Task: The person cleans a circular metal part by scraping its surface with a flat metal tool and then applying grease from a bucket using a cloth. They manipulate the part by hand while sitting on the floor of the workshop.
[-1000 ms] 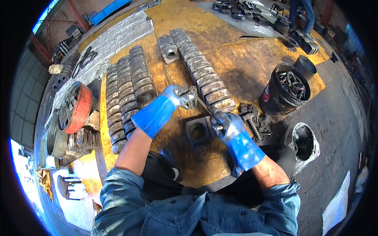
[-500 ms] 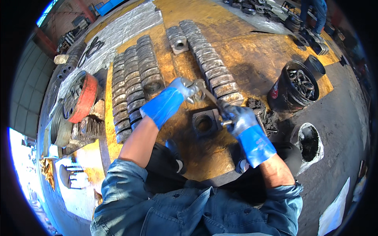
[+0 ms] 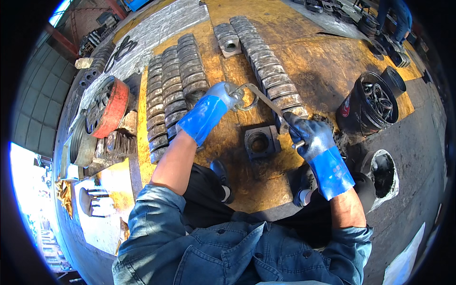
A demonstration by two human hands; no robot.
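Note:
Wearing a blue glove, my left hand (image 3: 222,99) is closed on a metal ring (image 3: 249,107) held out over the floor. My right hand (image 3: 313,137), gloved alike, grips a long flat metal tool (image 3: 270,102). Its curved far end reaches the ring beside my left fingers; whether it touches, I cannot tell. A short rod end of the tool sticks out below my right fist. Below and between my hands, a square metal block (image 3: 261,142) with a round bore lies on the floor between my feet.
Rows of similar blocks (image 3: 270,71) stand ahead and to the left (image 3: 172,78). On the right are a dark bucket of metal rings (image 3: 346,111) and a white-rimmed container (image 3: 394,178). A red drum (image 3: 114,107) and small stool (image 3: 85,202) stand left. Another person (image 3: 403,21) is far right.
My hands have drawn slightly apart, the right one moving rightward with the tool. The ring shows more clearly now. The whole view has shifted a little.

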